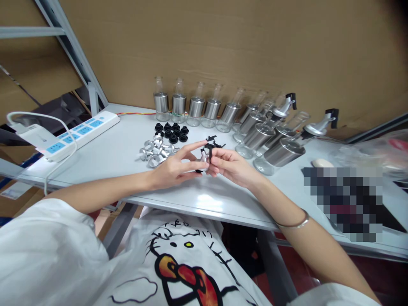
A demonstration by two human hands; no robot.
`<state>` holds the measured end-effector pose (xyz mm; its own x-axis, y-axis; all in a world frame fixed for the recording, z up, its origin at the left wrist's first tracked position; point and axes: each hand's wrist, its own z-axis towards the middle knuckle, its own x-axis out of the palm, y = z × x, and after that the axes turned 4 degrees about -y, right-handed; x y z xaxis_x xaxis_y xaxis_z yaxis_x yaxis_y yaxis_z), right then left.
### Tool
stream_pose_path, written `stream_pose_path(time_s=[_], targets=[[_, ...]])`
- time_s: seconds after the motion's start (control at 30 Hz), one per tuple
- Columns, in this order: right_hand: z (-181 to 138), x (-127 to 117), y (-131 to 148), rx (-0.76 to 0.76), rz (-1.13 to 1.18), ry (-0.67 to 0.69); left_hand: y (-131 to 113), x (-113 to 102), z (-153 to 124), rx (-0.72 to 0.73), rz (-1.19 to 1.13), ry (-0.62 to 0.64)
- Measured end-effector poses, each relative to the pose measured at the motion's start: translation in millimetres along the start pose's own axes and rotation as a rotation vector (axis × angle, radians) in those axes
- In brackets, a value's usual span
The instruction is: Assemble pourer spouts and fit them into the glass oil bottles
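Spout piece: a small, shiny silver, funnel-shaped spout piece (203,160) with black fittings sits between the two hands, to the right of the landmark, a loose heap of silver flared parts with ring-like rims (157,151).
Its direction: the narrow, black-tipped end points up, the wider end down; the long axis stands near upright, slightly tilted.
Left hand: the left hand (177,168), right of the heap, has thumb and fingers clamped on the spout piece, the index finger stretched out above it.
Right hand: the right hand (234,165), farther right of the heap, has thumb and fingertips pinched together on a slim black plastic strip (210,154); whether that joins the spout piece cannot be told.
Black levers: thin, angular black levers (219,145) show just past the fingertips, right of the heap; resting or held, unclear.
Stoppers: ridged, round, matt black stoppers (174,132) cluster just behind the heap.
Bottles: clear glass bottles in brushed-metal sleeves (161,102) run from behind the heap off to its right; two wear silver pourers with black levers (318,127). Contents cannot be told.
Bag: a crinkled translucent plastic bag (378,151), well right of the heap, holds something blurred and partly reddish.
Power strip: a long white plastic power strip with blue sockets (83,134) slants left of the heap.
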<state>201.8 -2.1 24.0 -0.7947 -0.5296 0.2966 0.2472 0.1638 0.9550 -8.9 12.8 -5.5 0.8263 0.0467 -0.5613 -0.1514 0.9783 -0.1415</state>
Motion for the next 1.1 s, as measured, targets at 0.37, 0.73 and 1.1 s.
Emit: stream_pose_path(time_s=[0.37,0.73,1.1], targets=[[0,-9,5,0.15,0.063,0.128,-1,-1,-3,0.019,0.025,0.056],[-1,-9,4,0.108,0.046,0.147,-1,-1,-1,0.029,-0.025,0.046],[-2,-10,4,0.091,0.028,0.193,-2,-1,-1,0.032,-0.033,0.069]])
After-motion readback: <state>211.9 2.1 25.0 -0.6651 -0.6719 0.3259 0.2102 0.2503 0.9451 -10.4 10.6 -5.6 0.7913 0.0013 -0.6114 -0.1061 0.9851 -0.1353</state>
